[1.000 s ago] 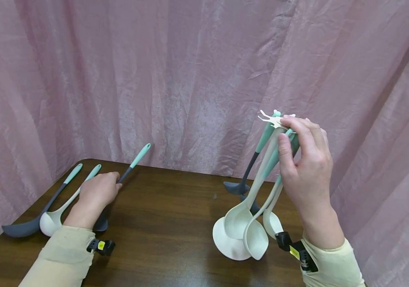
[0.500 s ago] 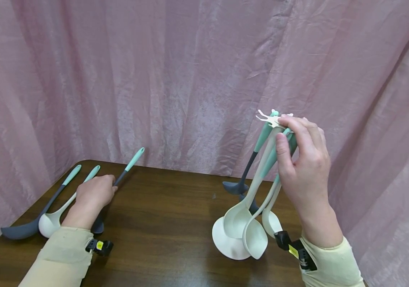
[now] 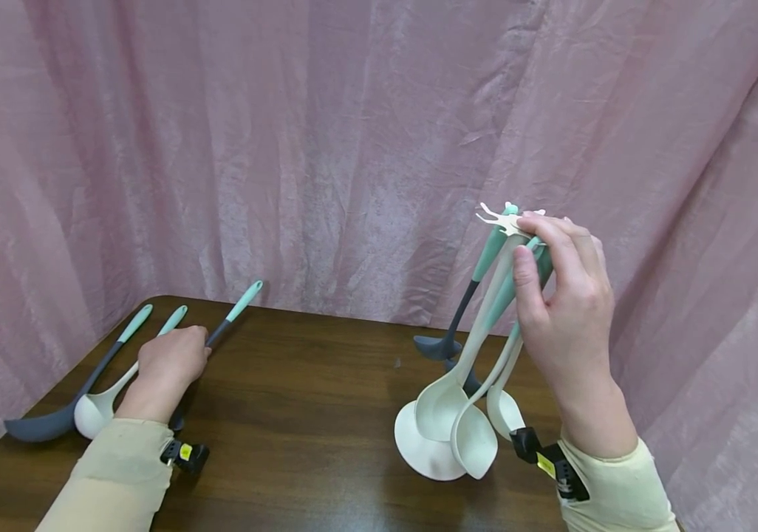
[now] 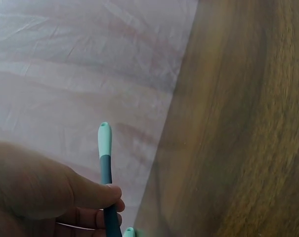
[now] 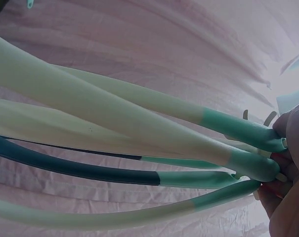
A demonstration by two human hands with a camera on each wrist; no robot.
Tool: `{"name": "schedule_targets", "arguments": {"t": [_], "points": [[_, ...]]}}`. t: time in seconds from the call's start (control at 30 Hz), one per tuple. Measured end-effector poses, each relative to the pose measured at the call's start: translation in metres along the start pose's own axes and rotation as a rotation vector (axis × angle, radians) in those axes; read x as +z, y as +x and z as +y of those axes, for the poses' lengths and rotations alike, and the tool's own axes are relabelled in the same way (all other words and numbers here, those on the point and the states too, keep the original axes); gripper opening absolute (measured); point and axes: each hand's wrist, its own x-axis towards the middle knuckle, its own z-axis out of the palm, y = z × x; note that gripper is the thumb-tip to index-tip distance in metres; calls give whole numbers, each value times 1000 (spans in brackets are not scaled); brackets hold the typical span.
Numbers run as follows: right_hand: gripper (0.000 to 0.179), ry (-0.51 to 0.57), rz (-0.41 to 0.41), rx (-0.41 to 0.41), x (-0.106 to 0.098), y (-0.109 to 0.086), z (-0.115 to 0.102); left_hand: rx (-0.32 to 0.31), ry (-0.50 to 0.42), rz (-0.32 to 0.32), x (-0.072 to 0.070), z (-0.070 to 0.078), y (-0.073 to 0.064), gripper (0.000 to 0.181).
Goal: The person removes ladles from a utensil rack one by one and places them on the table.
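Observation:
My left hand (image 3: 173,358) pinches the dark shaft of a mint-handled kitchen utensil (image 4: 105,143) between thumb and fingers. Its head is mostly hidden behind the wrist. At the right, my right hand (image 3: 568,303) holds the hooked top (image 3: 504,222) of a white utensil stand, thumb along the mint handle ends. Several utensils hang there, handles up: a white ladle (image 3: 441,411), a white pointed scoop (image 3: 475,443), another white utensil (image 3: 505,414) and a dark grey ladle (image 3: 436,347). In the right wrist view, fingertips meet the hooks right at the mint handles (image 5: 253,165).
Left of my left hand, a dark grey utensil (image 3: 43,427) and a white ladle (image 3: 91,415) lie on the brown wooden table (image 3: 286,414). The stand's round white base (image 3: 419,462) rests on the table. A pink curtain (image 3: 326,148) hangs behind the table.
My left hand has drawn the dark utensil a little left and toward me, its mint handle end coming lower. My right hand stays at the stand's top.

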Motion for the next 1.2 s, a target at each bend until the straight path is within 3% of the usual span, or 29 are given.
{"name": "schedule_targets", "arguments": {"t": [0.37,0.9,1.2], "points": [[39,5,0,-7,-2,2,-1,-10,-6,-34,2,-9,0,13],[39,3,8,8,-5,1,-1,-75,-38,-106,-7,-16,-1,9],[38,5,8,13,-5,0,-1,-100,-28,-105,-5,-26,-1,10]]}}
